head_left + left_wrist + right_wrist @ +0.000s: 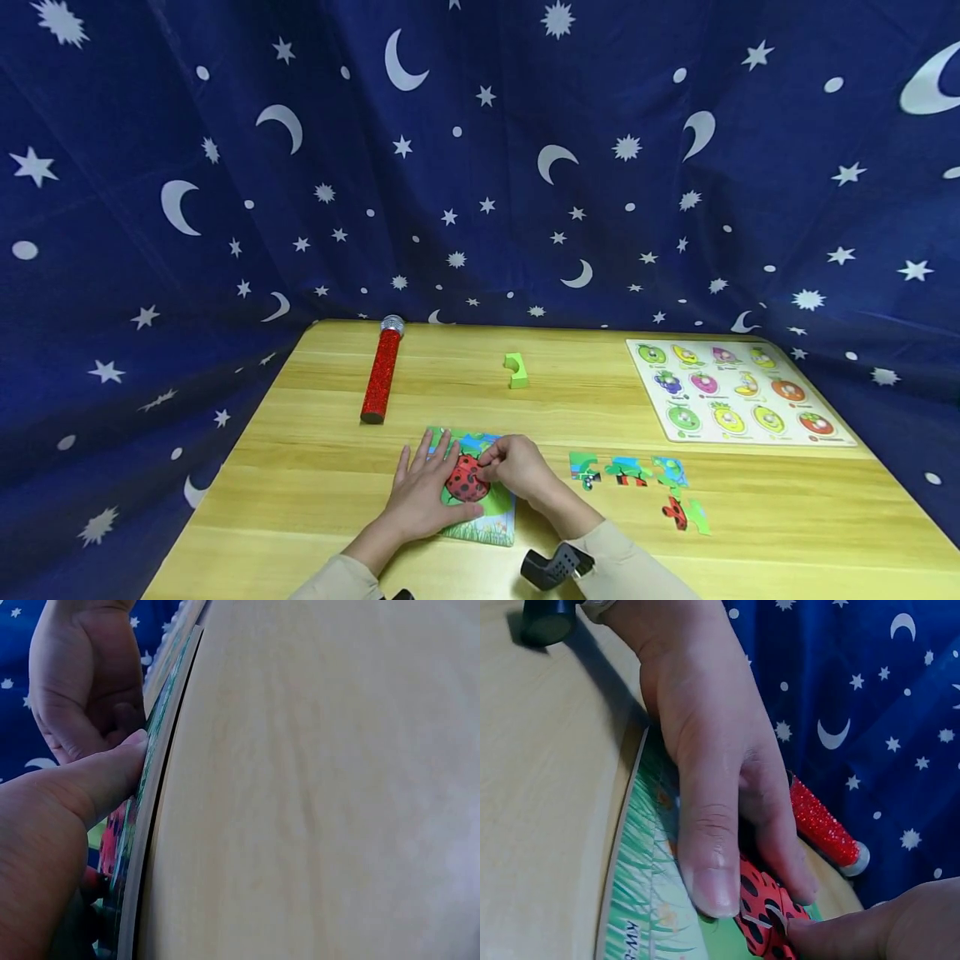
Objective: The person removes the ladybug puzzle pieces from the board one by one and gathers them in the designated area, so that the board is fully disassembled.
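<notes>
A puzzle board point(495, 532) with a red, black-spotted ladybug picture point(465, 481) on green grass lies flat before me. My left hand point(427, 498) rests on the board's left side with its fingers spread; its thumb lies along the near edge. At the ladybug's right side, my right hand point(519, 471) pinches a red spotted puzzle piece point(769, 946) between thumb and curled fingers. Most of that piece is hidden by the fingers. To the right lie several loose puzzle pieces point(628, 470), among them a red spotted one point(675, 512).
A red glittery microphone point(382, 371) lies at the back left. Behind the board is a small light-green block point(516, 371) with a curved notch. The fruit peg board point(660, 417) lies at the back right. A blue star-and-moon curtain point(480, 167) hangs behind the table point(300, 467).
</notes>
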`<state>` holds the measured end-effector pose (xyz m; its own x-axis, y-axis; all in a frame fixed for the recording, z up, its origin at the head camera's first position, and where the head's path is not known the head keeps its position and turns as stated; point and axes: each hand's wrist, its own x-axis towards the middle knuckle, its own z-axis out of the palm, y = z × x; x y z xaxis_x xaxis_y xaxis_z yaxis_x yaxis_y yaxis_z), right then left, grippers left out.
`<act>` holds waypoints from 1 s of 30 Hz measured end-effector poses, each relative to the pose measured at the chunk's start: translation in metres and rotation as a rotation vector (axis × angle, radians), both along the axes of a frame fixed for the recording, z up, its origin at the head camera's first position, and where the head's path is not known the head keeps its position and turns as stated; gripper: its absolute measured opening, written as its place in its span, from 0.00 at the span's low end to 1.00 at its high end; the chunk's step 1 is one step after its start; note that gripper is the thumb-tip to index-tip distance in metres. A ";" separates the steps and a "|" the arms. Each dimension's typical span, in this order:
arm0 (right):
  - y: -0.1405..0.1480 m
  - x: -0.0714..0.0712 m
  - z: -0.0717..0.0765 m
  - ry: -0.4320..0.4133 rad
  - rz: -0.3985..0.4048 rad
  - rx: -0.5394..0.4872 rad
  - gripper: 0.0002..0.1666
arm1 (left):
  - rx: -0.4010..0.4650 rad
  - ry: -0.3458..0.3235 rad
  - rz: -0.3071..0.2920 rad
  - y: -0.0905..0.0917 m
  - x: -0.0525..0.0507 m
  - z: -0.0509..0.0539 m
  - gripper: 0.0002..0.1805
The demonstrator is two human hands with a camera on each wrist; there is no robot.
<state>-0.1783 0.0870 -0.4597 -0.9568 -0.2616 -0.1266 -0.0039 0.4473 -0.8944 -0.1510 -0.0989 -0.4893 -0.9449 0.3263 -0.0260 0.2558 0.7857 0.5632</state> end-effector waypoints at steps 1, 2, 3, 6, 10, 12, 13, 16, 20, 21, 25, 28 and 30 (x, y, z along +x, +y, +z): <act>0.000 0.000 0.001 -0.009 -0.001 -0.009 0.04 | 0.000 0.001 0.000 0.000 0.000 0.000 0.58; 0.001 0.000 0.001 -0.007 0.001 -0.017 0.04 | 0.000 0.002 -0.001 0.000 0.000 0.000 0.58; 0.001 0.000 0.002 -0.009 0.004 -0.024 0.04 | -0.001 0.003 -0.002 0.000 0.000 0.000 0.58; 0.003 0.001 0.004 0.009 0.033 -0.036 0.04 | -0.001 0.001 0.000 0.000 0.000 0.000 0.58; 0.002 0.002 0.004 0.000 0.046 -0.065 0.06 | 0.003 -0.005 0.003 0.000 0.000 0.000 0.59; 0.001 0.002 0.004 -0.014 0.042 -0.079 0.09 | 0.004 -0.006 0.002 0.000 0.000 0.001 0.59; 0.001 0.003 0.004 -0.012 0.044 -0.075 0.11 | 0.005 -0.007 0.001 0.000 0.000 0.001 0.59; 0.001 0.005 0.002 0.069 0.074 0.023 0.13 | 0.004 -0.006 -0.001 0.000 0.000 0.001 0.59; 0.002 0.005 -0.001 0.255 0.122 0.204 0.12 | 0.001 -0.001 0.001 -0.001 0.000 0.001 0.58; 0.002 0.005 -0.002 0.295 0.129 0.231 0.11 | 0.000 0.001 0.001 -0.001 0.000 0.001 0.58; 0.003 0.006 -0.006 0.402 0.129 0.310 0.07 | -0.004 0.007 -0.003 0.000 0.000 0.000 0.58; 0.004 0.006 -0.007 0.448 0.118 0.347 0.05 | -0.003 0.004 -0.005 0.000 -0.001 0.000 0.58; 0.005 0.006 -0.007 0.474 0.108 0.362 0.06 | -0.002 0.002 -0.003 0.000 -0.001 0.000 0.58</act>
<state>-0.1724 0.0918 -0.4662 -0.9011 -0.3806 0.2079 -0.4274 0.6976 -0.5751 -0.1519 -0.0989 -0.4895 -0.9440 0.3291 -0.0247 0.2593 0.7859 0.5614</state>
